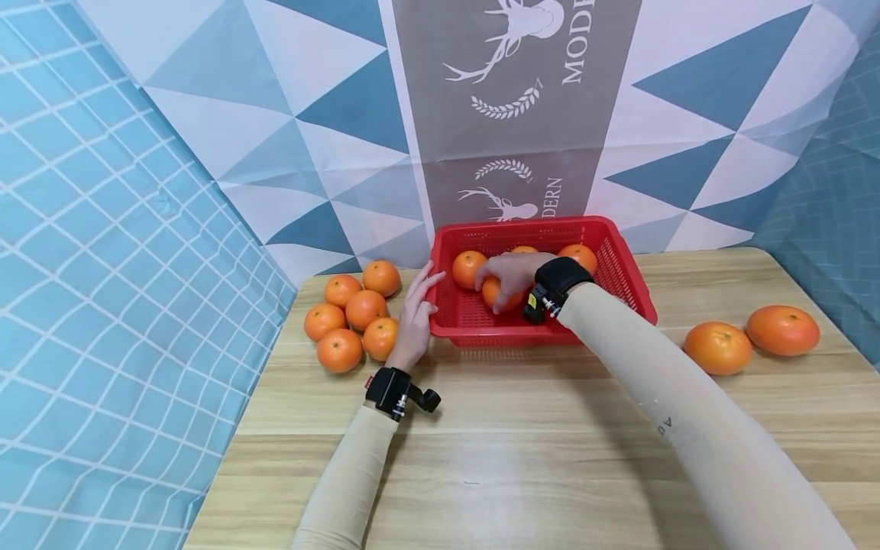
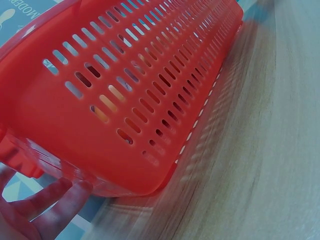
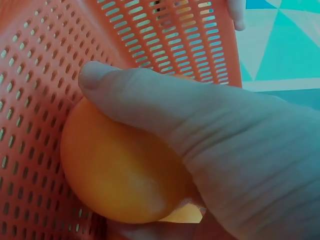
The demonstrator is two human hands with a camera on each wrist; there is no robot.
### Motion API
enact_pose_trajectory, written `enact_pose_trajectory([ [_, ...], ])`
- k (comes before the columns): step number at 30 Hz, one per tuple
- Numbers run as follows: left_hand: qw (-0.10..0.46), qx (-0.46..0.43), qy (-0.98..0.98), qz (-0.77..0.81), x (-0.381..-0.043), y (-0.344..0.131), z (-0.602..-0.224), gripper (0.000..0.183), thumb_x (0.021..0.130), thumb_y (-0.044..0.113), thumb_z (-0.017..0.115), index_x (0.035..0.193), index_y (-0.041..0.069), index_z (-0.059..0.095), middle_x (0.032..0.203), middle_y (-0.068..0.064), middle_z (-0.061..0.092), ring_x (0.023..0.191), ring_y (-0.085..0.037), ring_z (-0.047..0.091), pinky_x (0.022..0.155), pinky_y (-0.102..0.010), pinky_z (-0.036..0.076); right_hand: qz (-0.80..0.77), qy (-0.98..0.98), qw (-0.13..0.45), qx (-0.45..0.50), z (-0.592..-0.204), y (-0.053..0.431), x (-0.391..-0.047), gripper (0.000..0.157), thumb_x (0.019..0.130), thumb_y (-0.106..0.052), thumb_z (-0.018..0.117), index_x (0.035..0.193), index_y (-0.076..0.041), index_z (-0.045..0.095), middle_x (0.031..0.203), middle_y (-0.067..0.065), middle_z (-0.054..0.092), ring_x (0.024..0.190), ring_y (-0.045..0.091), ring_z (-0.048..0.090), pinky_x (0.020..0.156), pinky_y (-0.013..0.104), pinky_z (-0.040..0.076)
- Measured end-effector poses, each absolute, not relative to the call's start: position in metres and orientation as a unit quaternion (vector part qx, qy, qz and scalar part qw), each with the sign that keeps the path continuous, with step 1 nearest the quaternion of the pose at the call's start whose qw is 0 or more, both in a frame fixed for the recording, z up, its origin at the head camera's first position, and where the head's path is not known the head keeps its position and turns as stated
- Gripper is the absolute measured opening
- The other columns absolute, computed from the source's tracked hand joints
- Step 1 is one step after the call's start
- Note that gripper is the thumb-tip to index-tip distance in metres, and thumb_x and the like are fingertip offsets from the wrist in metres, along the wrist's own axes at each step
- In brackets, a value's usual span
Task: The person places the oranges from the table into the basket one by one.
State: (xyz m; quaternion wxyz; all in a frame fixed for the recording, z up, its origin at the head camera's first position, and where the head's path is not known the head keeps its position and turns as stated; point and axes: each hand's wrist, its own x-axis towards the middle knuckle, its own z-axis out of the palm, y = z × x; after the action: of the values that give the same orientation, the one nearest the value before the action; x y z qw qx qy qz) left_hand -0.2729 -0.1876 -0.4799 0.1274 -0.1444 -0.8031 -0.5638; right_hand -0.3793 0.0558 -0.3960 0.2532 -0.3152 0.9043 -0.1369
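A red plastic basket with slotted walls stands at the back of the table, holding several oranges. Inside it, my right hand grips an orange; the right wrist view shows the thumb curled over that orange, low in the basket. Another orange sits left of the hand and one more orange lies to its right, with a further one partly hidden behind the hand. My left hand touches the basket's left end with extended fingers.
Left of the basket lies a group of several oranges, close to the left hand. On the right side of the table are two larger orange fruits. A patterned cloth wall rises right behind the basket.
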Motion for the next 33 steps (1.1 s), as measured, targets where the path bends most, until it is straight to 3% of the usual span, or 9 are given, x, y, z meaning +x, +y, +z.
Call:
enact_pose_trajectory([
  [23,0.116,-0.143,-0.797,-0.576,-0.272,-0.189,-0.48,0.067,0.097,0.005,0.039,0.161,0.006,0.06,0.187,0.001,0.033,0.174,-0.032,0.033,0.137,-0.061,0.039,-0.141,0.901,0.25,-0.325,-0.4,0.058,-0.385,0.056,0.089,-0.024,0.094,0.141,-0.019,0.073,0.141,0.015,0.068,0.133,0.036,0.055,0.119,0.056,0.05],
  [33,0.118,-0.145,-0.802,-0.567,-0.271,-0.188,-0.478,0.067,0.098,0.002,0.039,0.161,0.004,0.059,0.187,-0.001,0.033,0.174,-0.032,0.032,0.137,-0.061,0.039,-0.146,0.911,0.248,-0.294,-0.385,0.063,-0.373,0.065,0.087,-0.029,0.095,0.147,-0.024,0.07,0.144,0.01,0.064,0.135,0.033,0.055,0.112,0.054,0.057],
])
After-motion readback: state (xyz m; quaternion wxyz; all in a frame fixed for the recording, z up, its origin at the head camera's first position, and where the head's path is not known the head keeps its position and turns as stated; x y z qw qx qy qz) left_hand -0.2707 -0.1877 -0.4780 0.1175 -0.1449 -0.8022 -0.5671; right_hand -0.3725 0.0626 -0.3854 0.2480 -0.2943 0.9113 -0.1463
